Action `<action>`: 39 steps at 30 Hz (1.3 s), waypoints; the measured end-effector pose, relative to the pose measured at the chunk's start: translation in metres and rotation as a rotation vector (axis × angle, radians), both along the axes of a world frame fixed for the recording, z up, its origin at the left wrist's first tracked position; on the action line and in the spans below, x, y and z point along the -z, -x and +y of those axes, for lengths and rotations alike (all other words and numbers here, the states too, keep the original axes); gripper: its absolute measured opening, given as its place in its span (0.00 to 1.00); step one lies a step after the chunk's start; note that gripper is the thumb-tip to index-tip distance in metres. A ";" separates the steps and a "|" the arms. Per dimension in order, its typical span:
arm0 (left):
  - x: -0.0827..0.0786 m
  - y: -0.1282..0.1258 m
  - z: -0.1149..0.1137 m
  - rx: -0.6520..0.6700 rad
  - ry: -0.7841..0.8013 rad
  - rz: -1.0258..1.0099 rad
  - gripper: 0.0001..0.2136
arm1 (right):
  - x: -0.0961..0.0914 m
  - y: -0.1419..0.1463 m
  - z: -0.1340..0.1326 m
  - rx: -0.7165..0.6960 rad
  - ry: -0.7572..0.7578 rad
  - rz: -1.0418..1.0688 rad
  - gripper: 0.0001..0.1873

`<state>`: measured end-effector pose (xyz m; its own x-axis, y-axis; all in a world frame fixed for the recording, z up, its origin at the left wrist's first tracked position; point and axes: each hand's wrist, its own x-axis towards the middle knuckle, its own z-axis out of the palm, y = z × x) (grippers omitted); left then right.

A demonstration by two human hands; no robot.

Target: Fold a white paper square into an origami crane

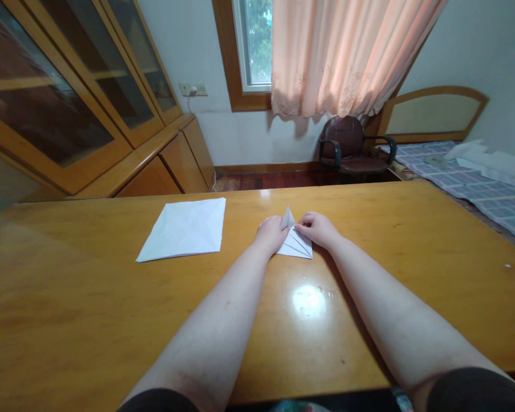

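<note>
A small folded white paper point(297, 246) lies on the wooden table, with crease lines across its lower part and a pointed flap standing up at its far end. My left hand point(271, 233) is closed on its left side, the thumb pressing near the base of the flap. From the right, my right hand point(318, 228) pinches the paper's edge beside that flap, fingertips together. Parts of the paper are hidden beneath both hands. Further left, apart from my hands, rests a stack of white paper sheets point(184, 229) with faint creases.
The wooden table point(111, 320) spans the view. Beyond its far edge stand a brown armchair point(347, 146) and, at right, a bed point(467, 171) with a checked cover. A glass-door cabinet point(124, 137) is at left. A tiny white scrap point(507, 265) lies near the table's right side.
</note>
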<state>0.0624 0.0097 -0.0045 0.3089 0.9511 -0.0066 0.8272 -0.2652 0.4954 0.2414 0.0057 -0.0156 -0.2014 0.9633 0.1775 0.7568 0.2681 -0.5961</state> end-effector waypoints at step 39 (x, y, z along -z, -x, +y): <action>0.002 0.008 0.002 -0.101 -0.131 0.096 0.12 | -0.018 0.019 -0.016 -0.296 0.144 -0.099 0.17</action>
<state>0.0540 0.0120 -0.0066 0.2153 0.9719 0.0950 0.8947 -0.2353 0.3797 0.2220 -0.0104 0.0022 -0.4855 0.8742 0.0097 0.7147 0.4033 -0.5714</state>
